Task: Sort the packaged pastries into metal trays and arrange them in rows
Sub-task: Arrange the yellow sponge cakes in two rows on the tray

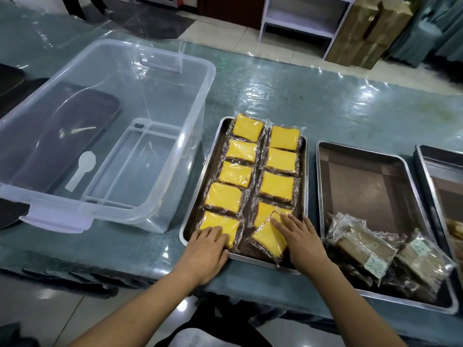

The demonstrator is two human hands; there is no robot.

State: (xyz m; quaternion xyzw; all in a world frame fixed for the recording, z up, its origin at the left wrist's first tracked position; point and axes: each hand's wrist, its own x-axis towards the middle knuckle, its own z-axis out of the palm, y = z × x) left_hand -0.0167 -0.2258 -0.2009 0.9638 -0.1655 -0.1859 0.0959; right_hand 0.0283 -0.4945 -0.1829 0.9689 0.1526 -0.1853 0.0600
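A large clear plastic storage bin (105,126) with pale lilac latch handles stands on the left of a table covered in glossy teal-green plastic sheeting (313,96). Through its walls a dark oval tray (62,136) shows, lying further left. Far beyond the table, on a pale tiled floor, stand a white metal shelf unit (305,16) and, to its right, brown cardboard boxes (368,31).
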